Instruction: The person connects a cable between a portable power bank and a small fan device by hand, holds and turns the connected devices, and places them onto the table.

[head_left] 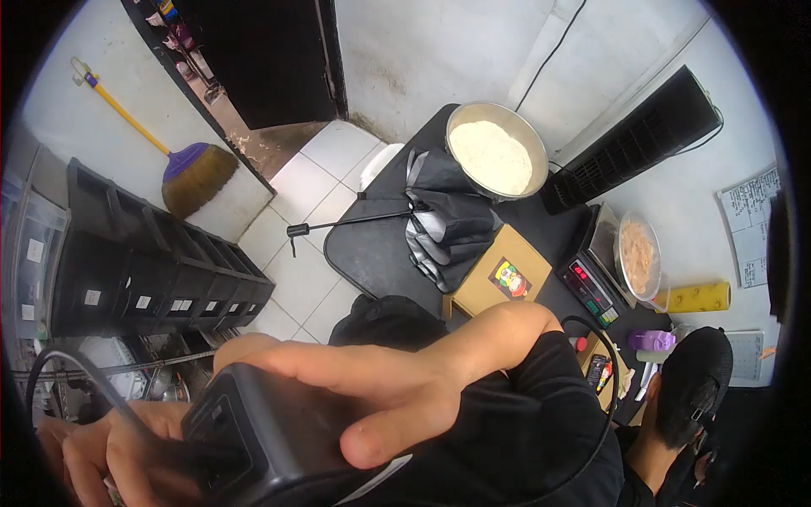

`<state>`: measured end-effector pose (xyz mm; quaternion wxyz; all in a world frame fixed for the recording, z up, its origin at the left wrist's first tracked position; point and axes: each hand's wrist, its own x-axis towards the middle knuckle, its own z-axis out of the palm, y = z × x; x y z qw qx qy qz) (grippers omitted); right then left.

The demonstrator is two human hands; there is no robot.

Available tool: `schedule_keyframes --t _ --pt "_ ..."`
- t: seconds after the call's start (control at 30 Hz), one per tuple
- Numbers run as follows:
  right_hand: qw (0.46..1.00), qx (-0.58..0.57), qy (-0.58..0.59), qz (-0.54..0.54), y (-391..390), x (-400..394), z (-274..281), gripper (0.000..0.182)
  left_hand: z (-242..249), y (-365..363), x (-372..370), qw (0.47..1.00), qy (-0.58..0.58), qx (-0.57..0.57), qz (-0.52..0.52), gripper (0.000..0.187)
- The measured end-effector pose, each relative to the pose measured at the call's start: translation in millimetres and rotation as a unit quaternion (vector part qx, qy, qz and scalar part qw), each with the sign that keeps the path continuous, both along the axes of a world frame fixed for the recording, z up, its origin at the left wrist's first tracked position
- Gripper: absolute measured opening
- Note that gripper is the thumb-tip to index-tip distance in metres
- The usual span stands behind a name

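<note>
A black boxy device (291,422) with a cable plugged in near its port panel fills the near lower left. My right hand (372,380) reaches across from the right and is closed around it, fingers over the top and thumb along the near side. At the lower left edge my left hand (110,448) has its fingers curled at the device's port side, behind the black cable (89,376). Part of that hand is hidden and blurred. Below the hands is my black clothing (524,414).
A black table holds a bowl of white powder (492,159), a cardboard box (481,275), a folded umbrella (448,215), a scale (590,283) and a bowl of pale food (639,253). Black drawers (127,270) stand left. A tower fan (634,139) leans in view; part of another person (646,460) is right.
</note>
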<state>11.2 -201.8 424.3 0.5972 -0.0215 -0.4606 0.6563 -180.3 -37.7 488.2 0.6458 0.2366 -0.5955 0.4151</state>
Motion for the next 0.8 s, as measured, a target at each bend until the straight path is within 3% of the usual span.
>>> schedule_keyframes --t 0.27,0.33,0.47,0.8 --pt "1.000 0.010 -0.011 0.008 2 2 0 0.079 5 33 -56 0.985 0.133 0.079 -0.072 0.013" --pt "1.000 0.016 -0.026 -0.001 4 2 -1 0.077 2 28 -47 0.997 0.050 0.040 -0.048 0.013" --pt "0.998 0.036 -0.045 -0.010 6 2 -2 0.076 5 15 -30 0.998 -0.002 0.005 -0.061 0.012" --pt "1.000 0.027 -0.011 0.012 5 -1 -3 0.077 3 23 -37 0.998 0.004 0.017 -0.063 0.010"
